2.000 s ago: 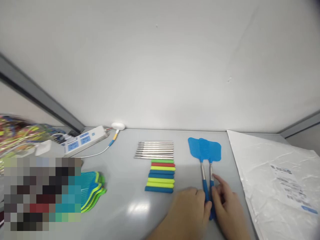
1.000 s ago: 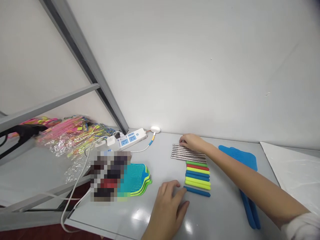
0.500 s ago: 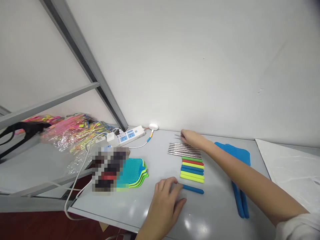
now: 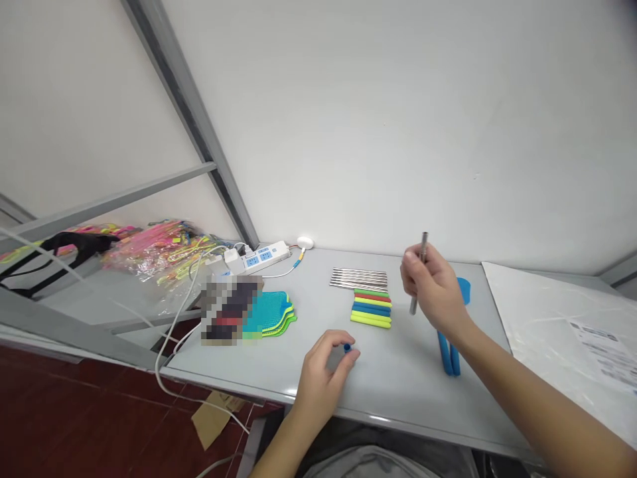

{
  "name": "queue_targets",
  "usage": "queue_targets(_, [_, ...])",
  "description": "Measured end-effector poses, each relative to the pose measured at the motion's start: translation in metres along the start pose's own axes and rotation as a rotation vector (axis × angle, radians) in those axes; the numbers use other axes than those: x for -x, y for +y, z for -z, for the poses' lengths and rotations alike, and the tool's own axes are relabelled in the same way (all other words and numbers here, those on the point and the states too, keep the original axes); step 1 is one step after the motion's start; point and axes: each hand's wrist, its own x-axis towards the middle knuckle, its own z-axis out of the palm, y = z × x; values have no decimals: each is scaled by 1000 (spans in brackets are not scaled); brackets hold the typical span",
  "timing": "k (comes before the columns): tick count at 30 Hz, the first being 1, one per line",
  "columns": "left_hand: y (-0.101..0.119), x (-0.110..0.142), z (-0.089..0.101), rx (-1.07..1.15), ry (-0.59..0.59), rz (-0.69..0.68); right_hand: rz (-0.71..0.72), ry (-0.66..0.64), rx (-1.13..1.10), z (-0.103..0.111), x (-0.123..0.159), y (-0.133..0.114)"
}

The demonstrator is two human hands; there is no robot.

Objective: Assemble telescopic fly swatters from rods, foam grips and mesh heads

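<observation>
My left hand (image 4: 318,377) is closed in a pinch on a blue tube (image 4: 347,347), seen nearly end-on with its round opening facing up. My right hand (image 4: 435,292) grips a silver metal rod (image 4: 413,305), held almost upright above the table. A row of similar metal rods (image 4: 355,277) lies to the left of my right hand. Just below that row are several green, red, yellow and blue tubes (image 4: 371,310), laid side by side. Partly behind my right wrist, a flat blue piece (image 4: 464,290) and two blue tubes (image 4: 448,355) rest on the table.
Stacked perforated plastic pieces (image 4: 269,311), teal on top, lie left beside a pixelated patch. A white power strip (image 4: 261,257) and cables stand near the wall. Plastic-bagged colourful items (image 4: 154,255) fill the left shelf. A white package (image 4: 562,325) lies at right.
My right hand has lifted a metal rod from beside the row and brought it right and nearer. My left hand has picked the blue tube up off the table and tipped it upright.
</observation>
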Motion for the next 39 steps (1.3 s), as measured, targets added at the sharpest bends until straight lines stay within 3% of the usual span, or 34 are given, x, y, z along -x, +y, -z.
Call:
queue_targets(4, [3,11,-16,98,69,9,-199,28,-514,-11,29,-18])
queue_targets(8, [1,22,-30,21,4,-63,-157,83,-687,-28,50,-25])
queue_targets(17, [-4,23,-31,27,-125,16,-45,16,-646,-61,70,-4])
queue_targets(25, [1,23,-29,39,-152,13,-10,-92,-600,-66,76,-3])
queue_targets(39, [-2,23,-28,57,-211,9,-22,-140,-560,-64,80,-8])
